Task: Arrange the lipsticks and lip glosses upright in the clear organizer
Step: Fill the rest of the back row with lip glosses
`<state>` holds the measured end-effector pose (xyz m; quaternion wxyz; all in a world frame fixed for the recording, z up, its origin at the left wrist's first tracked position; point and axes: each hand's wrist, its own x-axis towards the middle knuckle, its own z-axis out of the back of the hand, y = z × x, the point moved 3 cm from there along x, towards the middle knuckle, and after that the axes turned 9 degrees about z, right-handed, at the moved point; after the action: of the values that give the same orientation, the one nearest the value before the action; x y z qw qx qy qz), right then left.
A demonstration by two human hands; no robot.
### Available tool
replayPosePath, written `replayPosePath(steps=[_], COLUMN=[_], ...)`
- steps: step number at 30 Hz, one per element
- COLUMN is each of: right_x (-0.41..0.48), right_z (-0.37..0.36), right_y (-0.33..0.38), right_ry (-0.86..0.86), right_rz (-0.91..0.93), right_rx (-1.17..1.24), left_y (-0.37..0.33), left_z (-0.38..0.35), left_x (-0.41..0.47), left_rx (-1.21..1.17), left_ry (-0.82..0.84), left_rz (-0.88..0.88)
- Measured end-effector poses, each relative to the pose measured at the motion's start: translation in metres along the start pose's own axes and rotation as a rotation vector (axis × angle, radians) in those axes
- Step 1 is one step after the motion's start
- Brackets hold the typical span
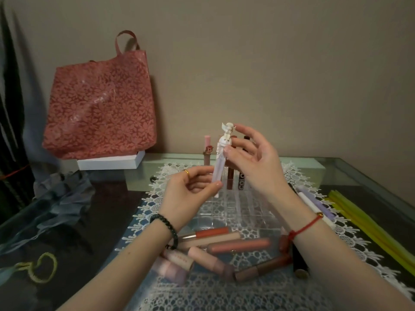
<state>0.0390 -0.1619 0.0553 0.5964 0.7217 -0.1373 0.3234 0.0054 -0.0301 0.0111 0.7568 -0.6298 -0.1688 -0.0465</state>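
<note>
My left hand (186,191) pinches angel-capped gloss (219,169) at base; right hand (256,164) lightly pinches cap, other fingers spread: kept vertical for clear organizer (247,207) at 6 o'clock.

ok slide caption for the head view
Left hand and right hand hold an angel-capped lip gloss nearly upright above the clear organizer; loose lipsticks lie on the lace mat.

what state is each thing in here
clear organizer, mostly unfilled, two tubes at the back
brown tube, upright in a slot
black tube, upright in a slot
angel-capped gloss, capped, near upright, held above the organizer
left hand, pinches the gloss's lower end
right hand, thumb and forefinger on the cap
loose tubes, lying flat on the lace mat
red bag, standing upright
</note>
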Motion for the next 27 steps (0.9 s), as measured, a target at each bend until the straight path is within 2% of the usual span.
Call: replayPosePath(steps=[7,11,16,20,27], right_x=[0.002,0.012,0.021,0.023,0.021], right_z=[0.026,0.050,0.078,0.093,0.104], right_y=[0.010,0.016,0.011,-0.001,-0.029], right_ry=[-0.009,-0.073,-0.144,-0.158,-0.175], right_rz=[0.053,0.052,0.055,0.072,0.032], right_rx=[-0.183,-0.218,-0.302,-0.411,-0.437], left_y=[-0.006,-0.001,0.026,0.044,0.059], left_z=[-0.029,-0.022,0.003,0.010,0.015], left_x=[0.009,0.012,0.015,0.020,0.020], left_rx=[-0.026,0.070,0.101,0.073,0.107], left_ry=[-0.025,-0.139,-0.255,-0.199,-0.008], left_rz=[-0.066,-0.118,-0.006,0.138,0.249])
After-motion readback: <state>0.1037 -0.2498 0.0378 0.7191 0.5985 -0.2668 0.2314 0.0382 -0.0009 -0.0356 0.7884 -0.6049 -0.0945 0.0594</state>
